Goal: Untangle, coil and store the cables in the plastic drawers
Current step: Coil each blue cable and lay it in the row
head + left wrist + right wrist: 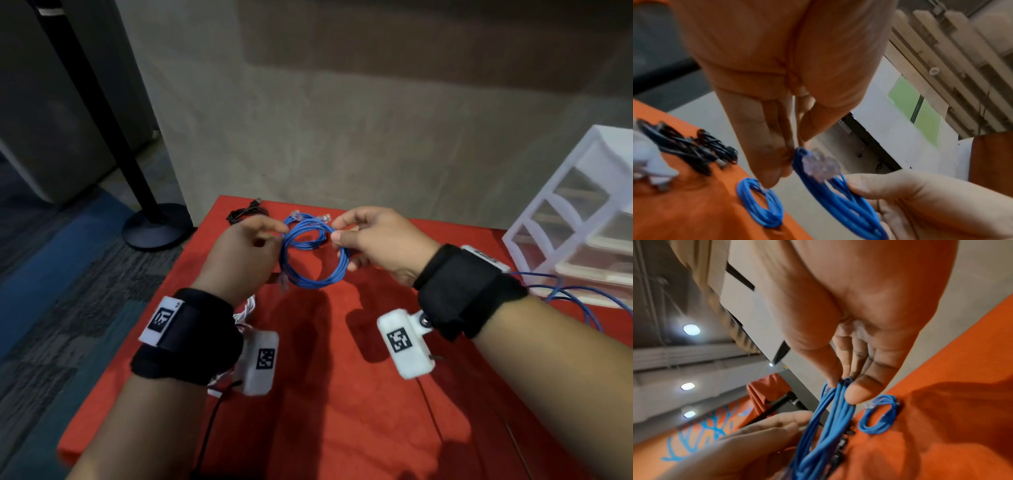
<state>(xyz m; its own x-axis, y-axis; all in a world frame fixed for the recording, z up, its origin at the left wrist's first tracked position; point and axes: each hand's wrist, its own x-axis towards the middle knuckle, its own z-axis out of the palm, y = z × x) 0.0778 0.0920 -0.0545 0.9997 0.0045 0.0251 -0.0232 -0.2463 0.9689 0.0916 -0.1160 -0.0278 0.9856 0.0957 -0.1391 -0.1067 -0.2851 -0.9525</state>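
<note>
A blue network cable coil hangs in the air over the red table. My right hand pinches its right side between thumb and forefinger. My left hand pinches the coil's left side, close to a clear plug. A second, smaller blue coil lies on the table behind. The white plastic drawers stand at the table's right edge.
A black cable bundle lies at the table's far left corner. White cables lie under my left wrist. A loose blue cable trails near the drawers. A black pole stand is on the floor left.
</note>
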